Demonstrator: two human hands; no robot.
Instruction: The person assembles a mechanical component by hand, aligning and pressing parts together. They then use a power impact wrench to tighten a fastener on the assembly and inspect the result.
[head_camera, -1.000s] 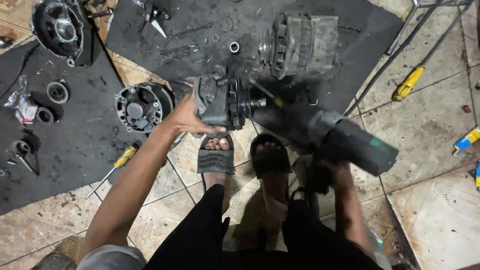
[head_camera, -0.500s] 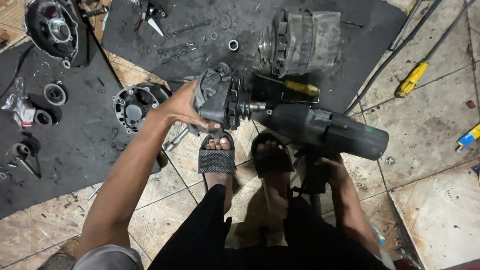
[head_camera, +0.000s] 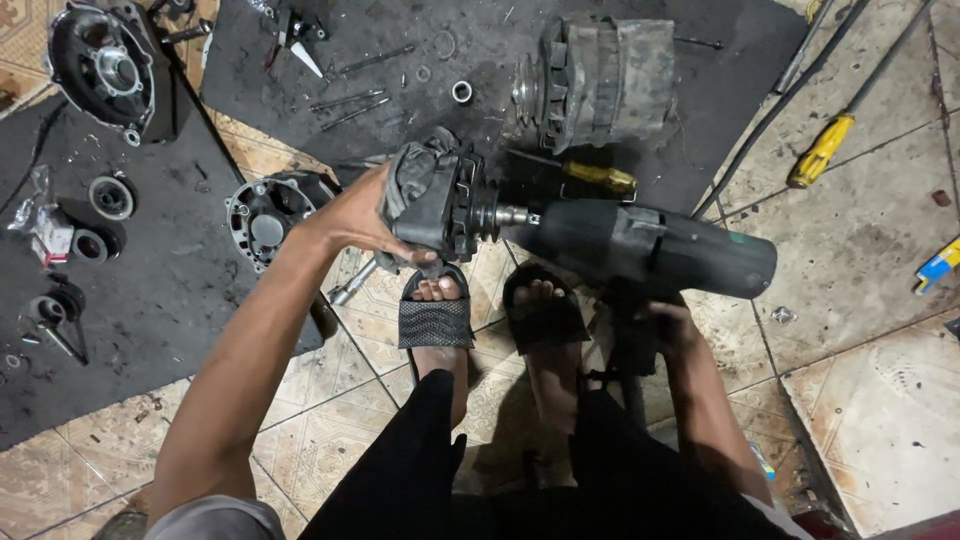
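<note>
My left hand (head_camera: 362, 218) grips a grey alternator rotor (head_camera: 430, 196) with claw poles and holds it above my feet. My right hand (head_camera: 668, 330) is wrapped around the handle of a dark impact wrench (head_camera: 650, 246). The wrench lies level, and its socket (head_camera: 505, 214) sits on the rotor's shaft end at the pulley. Both feet in black sandals (head_camera: 436, 320) rest on the tiled floor below the tool.
A stator housing (head_camera: 600, 82) lies on the black mat (head_camera: 400, 70) ahead, with a yellow-handled screwdriver (head_camera: 598, 178) beside it. Two alternator end covers (head_camera: 100, 62) (head_camera: 268, 212), bearings, bolts and a nut lie on the mats at left. Another yellow screwdriver (head_camera: 822, 150) rests on the tiles at right.
The rotor and the wrench have stayed joined while the view shifted slightly. Both hands keep their grip, with the tool now a little higher in view.
</note>
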